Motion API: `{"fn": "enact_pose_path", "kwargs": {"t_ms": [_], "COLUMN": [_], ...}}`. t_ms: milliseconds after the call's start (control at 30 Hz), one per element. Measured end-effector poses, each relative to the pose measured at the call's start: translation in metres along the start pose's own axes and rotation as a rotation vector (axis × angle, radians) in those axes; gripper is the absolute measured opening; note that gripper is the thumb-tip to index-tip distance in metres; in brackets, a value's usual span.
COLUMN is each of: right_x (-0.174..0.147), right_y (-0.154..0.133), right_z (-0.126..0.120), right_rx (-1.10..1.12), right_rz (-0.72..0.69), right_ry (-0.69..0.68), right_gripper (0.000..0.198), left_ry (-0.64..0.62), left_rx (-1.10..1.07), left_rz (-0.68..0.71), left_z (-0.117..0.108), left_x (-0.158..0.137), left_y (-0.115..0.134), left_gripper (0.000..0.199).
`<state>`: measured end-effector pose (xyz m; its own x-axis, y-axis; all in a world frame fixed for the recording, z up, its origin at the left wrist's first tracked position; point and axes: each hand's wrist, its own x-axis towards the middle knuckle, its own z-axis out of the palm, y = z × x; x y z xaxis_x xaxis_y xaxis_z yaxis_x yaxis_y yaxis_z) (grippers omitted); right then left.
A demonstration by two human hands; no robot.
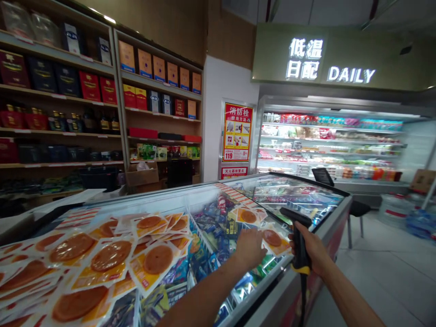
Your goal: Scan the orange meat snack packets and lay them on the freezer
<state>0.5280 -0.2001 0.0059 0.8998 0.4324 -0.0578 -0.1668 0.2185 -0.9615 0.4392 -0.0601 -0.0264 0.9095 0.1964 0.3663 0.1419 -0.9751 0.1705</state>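
My left hand (251, 249) reaches over the open freezer chest, its fingers curled and a little blurred. Its fingertips are at the left edge of a clear packet (273, 238) with a round brown disc of food inside; whether they grip it I cannot make out. A black handheld barcode scanner (299, 247) with a yellow band is in my right hand (315, 250), upright by the freezer's rim, its cable hanging down. Its head is just right of that packet. Another such packet (247, 215) lies behind my left hand. Many similar packets (111, 256) are heaped at the left.
The freezer (340, 200) has a glass lid on its far part and wire dividers among coloured bags. A black chair (357, 209) stands beyond its right side. Shelves of boxes (90, 85) line the left wall; a lit refrigerated display (330, 150) is at the back.
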Motion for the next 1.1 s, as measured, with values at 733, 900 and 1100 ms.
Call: {"fn": "enact_pose_path", "kwargs": {"t_ms": [733, 900, 1100], "right_x": [0.017, 0.008, -0.02], "right_y": [-0.002, -0.005, 0.003], "right_z": [-0.021, -0.019, 0.019], "right_rx": [0.006, 0.003, 0.006], "right_rz": [-0.044, -0.047, 0.018], "right_ry": [0.107, 0.152, -0.079], "right_gripper": [0.03, 0.028, 0.027], "left_ry": [-0.183, -0.003, 0.253], "left_rx": [-0.019, -0.168, -0.511], "left_rz": [-0.156, -0.336, -0.567], "left_z": [0.018, -0.001, -0.03], "left_x": [0.01, 0.001, -0.013], "left_y": [-0.015, -0.052, -0.116], "left_gripper": [0.028, 0.03, 0.039]}}
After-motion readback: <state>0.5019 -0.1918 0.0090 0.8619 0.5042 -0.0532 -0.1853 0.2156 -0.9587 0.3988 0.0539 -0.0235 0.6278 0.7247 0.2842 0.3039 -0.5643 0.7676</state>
